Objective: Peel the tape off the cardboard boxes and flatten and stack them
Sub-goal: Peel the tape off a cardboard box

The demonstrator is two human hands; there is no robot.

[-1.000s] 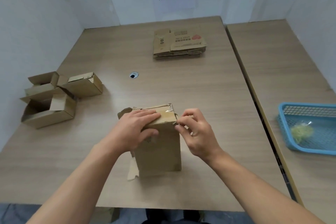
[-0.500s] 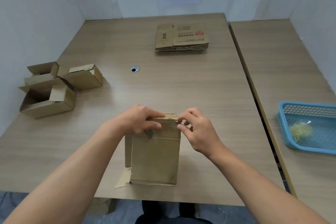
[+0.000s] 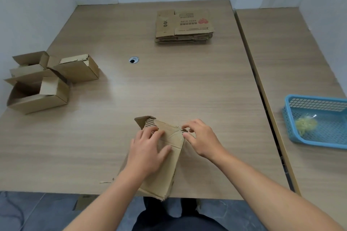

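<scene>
A brown cardboard box [image 3: 165,172] lies tilted and partly flattened at the table's near edge, its lower corner hanging over the edge. Clear tape [image 3: 173,134] crosses its upper end. My left hand [image 3: 148,149] rests flat on the box, fingers spread, pressing it down. My right hand [image 3: 201,138] is at the box's upper right corner, its fingertips pinching at the tape end there. A stack of flattened boxes [image 3: 185,27] lies at the far side of the table.
Three open cardboard boxes [image 3: 43,80] sit clustered at the left edge. A blue plastic basket [image 3: 319,120] holding crumpled tape stands on the adjoining right table. A cable hole [image 3: 133,60] is in the tabletop. White walls close in the back and left.
The box stood upright between my hands; now it lies tipped over and pressed down. My left hand moved from gripping its top to pressing on its face.
</scene>
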